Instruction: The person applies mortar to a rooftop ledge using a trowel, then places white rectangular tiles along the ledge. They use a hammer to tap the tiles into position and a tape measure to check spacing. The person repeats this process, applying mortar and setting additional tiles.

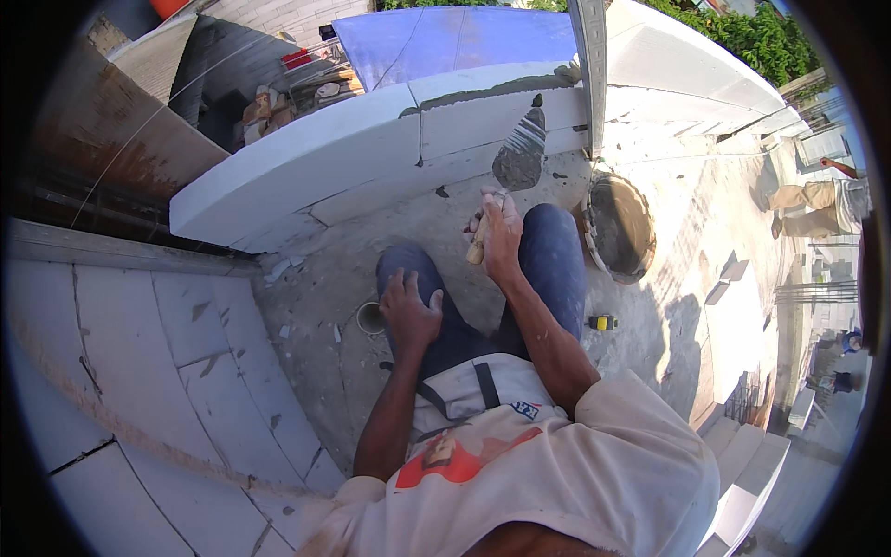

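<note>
My right hand (502,226) is closed around the handle of a trowel (522,153), held up in front of my right knee. Its pointed blade is smeared with grey mortar and tips away from me toward the low wall of white blocks (371,158). On my left knee rests my left hand (411,311), fingers spread, with nothing in it. Wet grey mortar (492,88) lies along part of the wall's top. To the right of my right knee stands a round bucket (640,265) with grey mortar inside.
A yellow and black tape measure (602,322) lies on the concrete floor by my right leg. Beside my left leg is a small round cup-like container (370,318). An upright metal post (591,74) rises at the wall. Another block wall (167,371) runs along my left. A person (817,204) is at the far right.
</note>
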Motion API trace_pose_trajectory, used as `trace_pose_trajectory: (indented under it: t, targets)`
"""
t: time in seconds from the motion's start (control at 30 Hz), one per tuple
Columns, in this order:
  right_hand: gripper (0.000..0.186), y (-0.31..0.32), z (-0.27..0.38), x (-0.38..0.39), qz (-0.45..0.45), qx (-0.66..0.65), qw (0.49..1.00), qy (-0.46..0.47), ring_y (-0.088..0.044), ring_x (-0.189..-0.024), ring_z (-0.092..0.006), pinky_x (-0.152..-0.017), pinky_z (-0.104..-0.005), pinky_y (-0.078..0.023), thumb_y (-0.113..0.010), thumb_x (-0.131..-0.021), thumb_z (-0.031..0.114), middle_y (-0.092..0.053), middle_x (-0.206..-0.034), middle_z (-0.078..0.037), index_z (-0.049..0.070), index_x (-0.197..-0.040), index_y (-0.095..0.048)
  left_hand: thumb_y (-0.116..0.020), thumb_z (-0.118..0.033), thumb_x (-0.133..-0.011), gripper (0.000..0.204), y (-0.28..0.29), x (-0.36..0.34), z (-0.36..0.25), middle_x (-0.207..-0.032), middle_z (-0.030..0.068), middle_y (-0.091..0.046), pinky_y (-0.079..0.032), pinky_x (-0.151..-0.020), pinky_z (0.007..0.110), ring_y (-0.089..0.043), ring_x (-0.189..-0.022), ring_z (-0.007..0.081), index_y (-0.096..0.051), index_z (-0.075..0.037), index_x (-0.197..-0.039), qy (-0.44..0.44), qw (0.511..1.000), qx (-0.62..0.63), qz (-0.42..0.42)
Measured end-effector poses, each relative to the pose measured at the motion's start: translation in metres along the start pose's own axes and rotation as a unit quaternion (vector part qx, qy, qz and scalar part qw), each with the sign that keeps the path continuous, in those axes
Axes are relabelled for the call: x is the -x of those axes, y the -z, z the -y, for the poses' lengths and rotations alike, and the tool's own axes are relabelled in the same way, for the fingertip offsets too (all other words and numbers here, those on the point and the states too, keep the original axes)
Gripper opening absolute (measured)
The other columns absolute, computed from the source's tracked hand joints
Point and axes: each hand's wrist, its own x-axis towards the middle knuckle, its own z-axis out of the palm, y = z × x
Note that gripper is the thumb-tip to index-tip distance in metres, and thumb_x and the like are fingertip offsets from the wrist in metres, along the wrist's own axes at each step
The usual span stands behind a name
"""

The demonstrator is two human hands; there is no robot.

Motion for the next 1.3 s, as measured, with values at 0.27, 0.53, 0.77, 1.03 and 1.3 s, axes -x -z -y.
trace_pose_trajectory:
  t: [0.27,0.53,0.77,1.03,1.3]
  targets:
    - [0.023,-0.049,0.021,-0.081,-0.077,-0.233,0.969,0.021,-0.058,-0.070,-0.0156,-0.064,-0.0384,-0.057,-0.056,-0.109,0.027,-0.051,-0.089,-0.005,0.006,-0.118,-0.054,-0.076,-0.038,-0.090,0.064,-0.003,-0.002,-0.002,-0.156,0.0187,-0.048,-0.029,-0.121,0.053,-0.041,-0.148,0.0363,-0.060,-0.004,-0.142,-0.016,1.000,-0.008,-0.001]
    - [0.040,-0.077,0.009,-0.036,-0.037,0.376,0.883,0.279,-0.062,-0.090,-0.0299,-0.075,-0.0440,-0.055,-0.055,-0.108,0.019,-0.056,-0.109,-0.016,-0.005,-0.139,-0.048,-0.075,-0.039,-0.090,0.065,0.005,-0.002,-0.003,-0.157,0.0188,-0.047,-0.028,-0.122,0.053,-0.040,-0.149,0.0361,-0.060,-0.005,-0.143,0.002,1.000,0.000,0.008]
    - [0.038,-0.074,-0.018,0.008,0.124,0.610,0.722,0.301,-0.063,-0.108,-0.0437,-0.087,-0.0517,-0.055,-0.061,-0.098,0.016,-0.059,-0.120,-0.022,-0.006,-0.129,-0.054,-0.077,-0.036,-0.089,0.062,0.004,-0.003,0.008,-0.156,0.0184,-0.048,-0.032,-0.119,0.055,-0.042,-0.147,0.0379,-0.061,-0.005,-0.141,0.001,1.000,0.007,-0.014]
    - [0.034,0.079,0.089,0.040,0.092,0.500,0.850,0.138,-0.063,-0.097,-0.0458,-0.085,-0.0476,-0.050,-0.061,-0.095,0.023,-0.065,-0.103,-0.028,-0.003,-0.115,-0.059,-0.077,-0.034,-0.089,0.060,-0.006,-0.007,0.014,-0.155,0.0168,-0.050,-0.034,-0.118,0.054,-0.044,-0.145,0.0358,-0.061,-0.007,-0.141,-0.006,1.000,0.015,-0.005]
    - [0.037,0.310,0.156,0.005,-0.057,0.777,0.619,-0.100,-0.074,-0.093,-0.0440,-0.085,-0.0517,-0.058,-0.066,-0.095,0.033,-0.075,-0.098,-0.025,-0.001,-0.106,-0.074,-0.078,-0.031,-0.088,0.056,-0.009,-0.012,0.015,-0.151,0.0187,-0.054,-0.039,-0.116,0.050,-0.050,-0.140,0.0387,-0.065,-0.006,-0.136,-0.023,1.000,0.013,-0.014]
